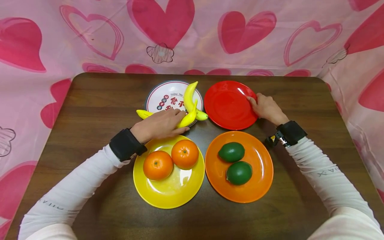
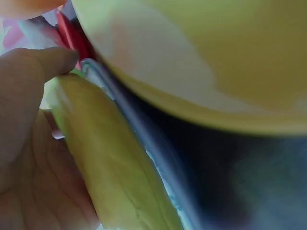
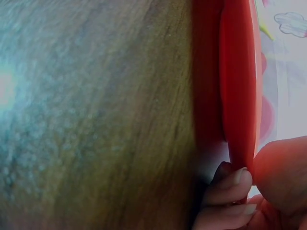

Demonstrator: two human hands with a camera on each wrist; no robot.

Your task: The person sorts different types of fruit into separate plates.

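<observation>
My left hand (image 1: 162, 123) grips a yellow banana (image 1: 188, 120) at the near edge of the white plate (image 1: 157, 95), which has printed characters. The banana's ends stick out on both sides of the hand. In the left wrist view, the thumb lies against the held banana (image 2: 110, 158). A second banana (image 1: 189, 96) lies on the right side of the white plate, its lower end past the rim. At the back right, my right hand (image 1: 267, 106) pinches the right rim of a red plate (image 1: 229, 105). The right wrist view shows fingers below and thumb above the red plate (image 3: 240, 81).
Nearest me on the left, a yellow plate (image 1: 168, 198) carries two oranges (image 1: 158, 165). Beside it, an orange plate (image 1: 261, 166) bears two green lime-like fruits (image 1: 239, 173). All the plates stand close together on a dark wooden table (image 1: 99, 96), with a heart-patterned curtain (image 1: 204, 61) behind.
</observation>
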